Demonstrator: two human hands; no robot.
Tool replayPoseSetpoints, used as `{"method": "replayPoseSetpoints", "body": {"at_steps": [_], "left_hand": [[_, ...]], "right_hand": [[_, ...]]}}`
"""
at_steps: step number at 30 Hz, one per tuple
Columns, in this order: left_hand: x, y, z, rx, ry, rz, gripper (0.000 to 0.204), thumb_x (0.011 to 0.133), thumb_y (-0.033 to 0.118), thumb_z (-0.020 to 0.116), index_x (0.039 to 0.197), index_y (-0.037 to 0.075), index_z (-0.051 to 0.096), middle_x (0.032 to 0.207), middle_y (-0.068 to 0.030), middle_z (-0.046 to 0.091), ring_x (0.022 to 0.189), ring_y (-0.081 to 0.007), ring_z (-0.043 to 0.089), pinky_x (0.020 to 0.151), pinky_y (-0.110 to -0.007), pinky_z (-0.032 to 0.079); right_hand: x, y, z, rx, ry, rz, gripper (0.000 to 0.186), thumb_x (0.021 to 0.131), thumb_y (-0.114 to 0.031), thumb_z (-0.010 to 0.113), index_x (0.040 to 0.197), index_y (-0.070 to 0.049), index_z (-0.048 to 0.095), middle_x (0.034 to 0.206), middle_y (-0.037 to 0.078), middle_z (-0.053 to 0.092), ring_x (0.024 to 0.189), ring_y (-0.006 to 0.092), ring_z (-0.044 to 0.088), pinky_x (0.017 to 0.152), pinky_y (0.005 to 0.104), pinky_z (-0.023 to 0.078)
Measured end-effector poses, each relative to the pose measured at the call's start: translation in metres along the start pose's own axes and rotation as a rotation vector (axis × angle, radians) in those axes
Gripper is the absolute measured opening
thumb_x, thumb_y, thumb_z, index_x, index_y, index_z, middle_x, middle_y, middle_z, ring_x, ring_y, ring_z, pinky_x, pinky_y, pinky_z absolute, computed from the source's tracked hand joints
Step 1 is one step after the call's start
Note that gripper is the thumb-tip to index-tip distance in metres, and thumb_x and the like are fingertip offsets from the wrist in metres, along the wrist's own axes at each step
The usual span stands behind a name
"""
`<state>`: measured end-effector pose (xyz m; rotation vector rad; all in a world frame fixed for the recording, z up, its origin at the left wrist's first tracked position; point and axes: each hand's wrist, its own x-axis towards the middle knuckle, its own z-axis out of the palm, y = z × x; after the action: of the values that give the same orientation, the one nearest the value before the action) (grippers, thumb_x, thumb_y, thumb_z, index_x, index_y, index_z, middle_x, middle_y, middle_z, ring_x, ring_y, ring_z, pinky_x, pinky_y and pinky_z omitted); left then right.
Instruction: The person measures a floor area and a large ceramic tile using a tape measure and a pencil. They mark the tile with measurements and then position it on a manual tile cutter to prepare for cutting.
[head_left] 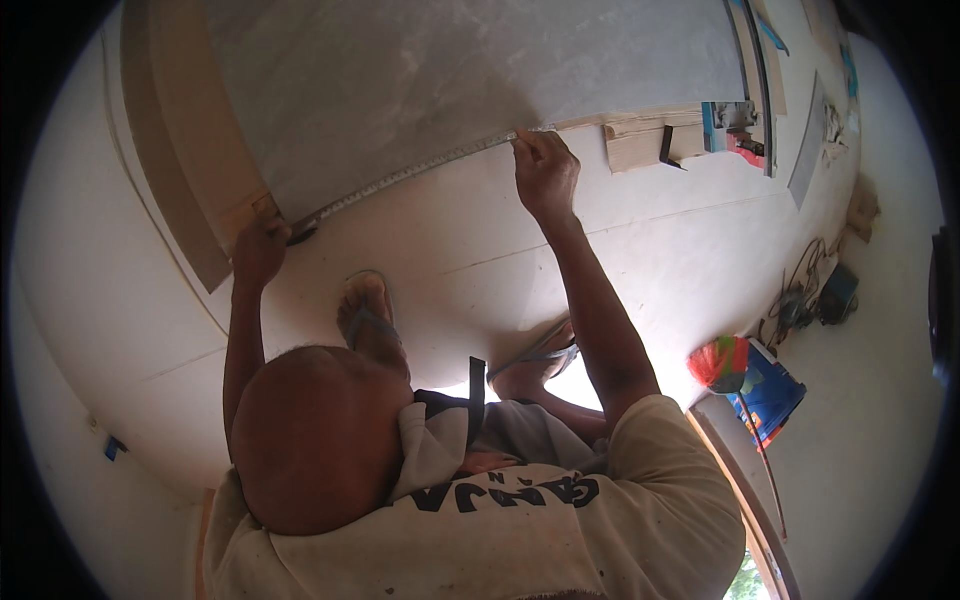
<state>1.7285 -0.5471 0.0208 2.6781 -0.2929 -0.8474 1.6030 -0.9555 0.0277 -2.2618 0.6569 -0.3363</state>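
A large grey marbled tile (470, 70) lies flat ahead of me. Along its near edge stretches a pale measuring tape (410, 174) with fine marks. My left hand (260, 245) is closed at the tape's left end, by the tile's near left corner. A small dark piece (301, 236) lies against that hand's fingers; its kind is unclear. My right hand (546, 175) pinches the tape farther right, its fingertips at the tile's edge.
Brown boards (170, 140) lie left of the tile. Folded cardboard (640, 142) with a black angled piece (668, 146), and a long-railed tool (752, 130), lie at right. Farther right are a corded tool (838, 293), a red-green broom (718, 363) and a blue object (775, 395). My sandalled feet (367, 305) stand close by.
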Motion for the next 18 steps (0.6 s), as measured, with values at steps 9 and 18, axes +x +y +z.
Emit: {"method": "replayPoseSetpoints", "body": {"at_steps": [9,18], "left_hand": [[0.000,0.001,-0.003,-0.006,-0.059,-0.011,0.024,0.085,0.027,0.063,0.096,0.007,0.072,0.090,-0.0191,0.069,0.088,-0.0371,0.067,0.080,-0.043,0.050],[0.003,-0.009,0.003,-0.057,-0.071,-0.069,0.025,0.085,0.028,0.063,0.095,0.008,0.072,0.091,-0.0182,0.069,0.089,-0.0358,0.067,0.080,-0.043,0.051]], "right_hand": [[0.005,0.000,0.003,-0.026,-0.016,0.042,0.011,0.081,-0.006,0.067,0.091,-0.001,0.069,0.082,0.015,0.065,0.075,0.0299,0.065,0.067,0.0392,0.051],[0.020,0.004,0.015,-0.089,-0.006,-0.001,0.014,0.083,-0.008,0.066,0.095,-0.002,0.071,0.086,0.013,0.067,0.074,0.0257,0.066,0.071,0.0350,0.052]]}}
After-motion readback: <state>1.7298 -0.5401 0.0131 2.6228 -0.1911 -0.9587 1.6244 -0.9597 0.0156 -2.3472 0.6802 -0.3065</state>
